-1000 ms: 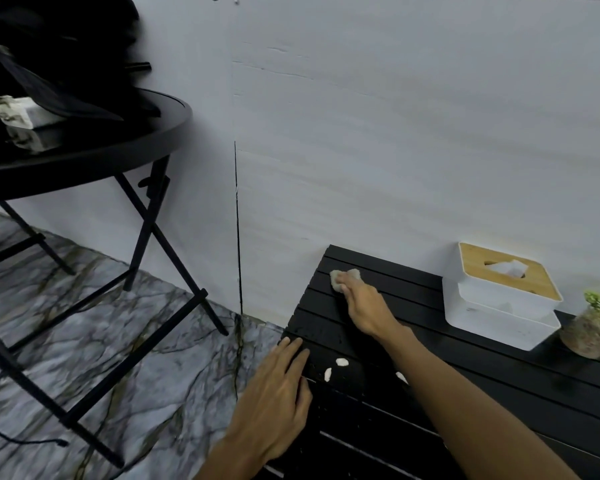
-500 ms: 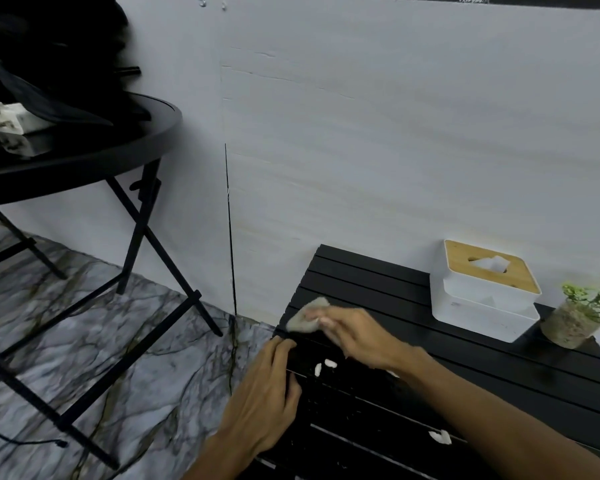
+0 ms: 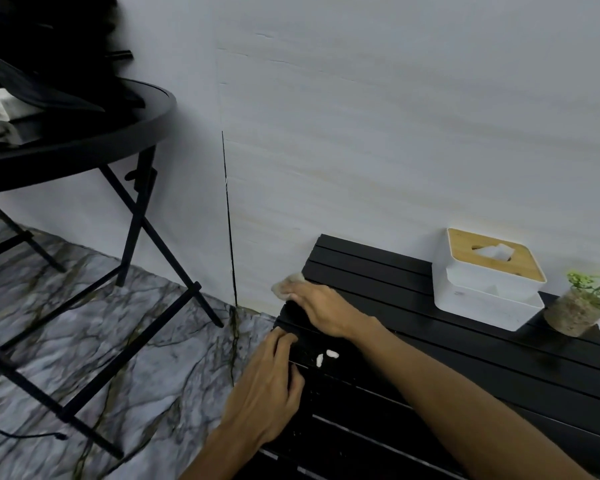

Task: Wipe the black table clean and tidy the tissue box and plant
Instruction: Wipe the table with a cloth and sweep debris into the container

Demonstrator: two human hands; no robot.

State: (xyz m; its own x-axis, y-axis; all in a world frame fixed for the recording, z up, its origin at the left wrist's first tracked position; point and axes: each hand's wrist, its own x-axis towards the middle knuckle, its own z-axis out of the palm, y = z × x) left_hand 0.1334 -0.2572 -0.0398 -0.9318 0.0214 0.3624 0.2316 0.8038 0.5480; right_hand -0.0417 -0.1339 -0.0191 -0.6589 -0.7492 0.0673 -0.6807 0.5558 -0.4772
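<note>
A low black slatted table (image 3: 465, 358) stands against the white wall. My right hand (image 3: 323, 310) presses a crumpled tissue (image 3: 286, 284) at the table's left edge, the wad poking past the rim. My left hand (image 3: 271, 386) rests flat on the table's left edge, nearer to me, holding nothing. Two small white scraps (image 3: 326, 356) lie on the slats between my hands. A white tissue box with a wooden lid (image 3: 489, 278) sits at the back against the wall. To its right stands a small green plant in a glass pot (image 3: 582, 303).
A round black folding table (image 3: 84, 147) with dark items and a white packet on it stands to the left, its crossed legs spreading over the grey marbled floor (image 3: 136, 358). A thin black cable lies on the floor at the lower left.
My right hand swept the tissue from the table's back left corner toward me and out to the left edge. My left hand stayed on the left edge, fingers curling slightly.
</note>
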